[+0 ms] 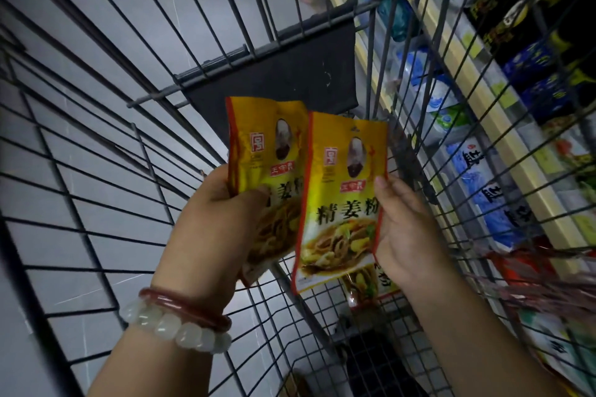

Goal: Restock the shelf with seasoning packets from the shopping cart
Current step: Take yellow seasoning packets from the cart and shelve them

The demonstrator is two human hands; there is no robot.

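Note:
Two yellow seasoning packets with red edges and a food picture are held up inside the wire shopping cart (96, 145). My left hand (222, 222) grips the left packet (264, 151) at its lower part, thumb on the front. My right hand (406, 229) holds the right packet (342, 200) along its right edge, thumb near the side; this packet overlaps the left one. Another packet of the same kind (364, 284) lies below them on the cart's bottom, partly hidden. The shelf (464, 51) stands to the right, beyond the cart's side.
The shelf carries blue-and-white bags (477, 184) on a lower level and dark bottles (516, 10) higher up. A red mesh bag (541, 280) hangs at the cart's right side. A dark flap (283, 71) closes the cart's far end. Grey tiled floor shows through the wires.

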